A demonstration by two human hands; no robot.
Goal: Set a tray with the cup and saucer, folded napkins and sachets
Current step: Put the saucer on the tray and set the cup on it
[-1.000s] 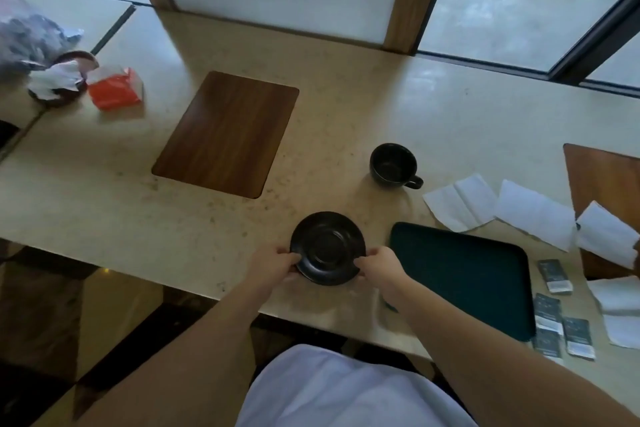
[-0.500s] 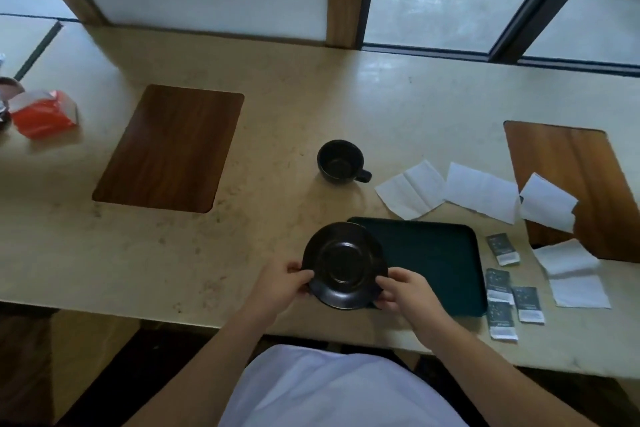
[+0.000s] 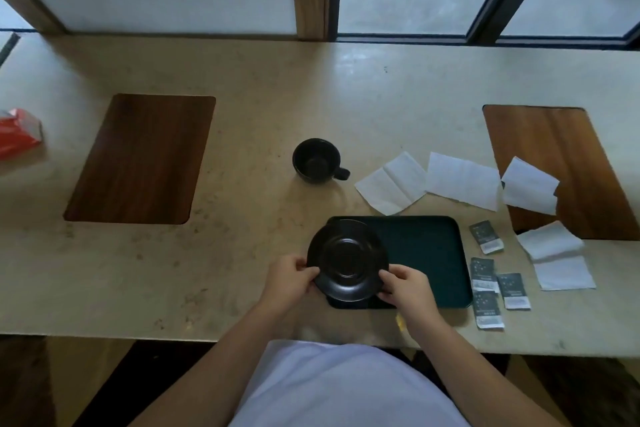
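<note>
Head view: left hand point(image 3: 289, 279) and right hand point(image 3: 407, 288) pinch the saucer point(image 3: 347, 259), seemingly overhanging the tray point(image 3: 429, 253); lower it level, further inside.

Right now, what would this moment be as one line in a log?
step: placing saucer | left hand: gripping | right hand: gripping | saucer: over tray left end | cup: on table, empty
</note>
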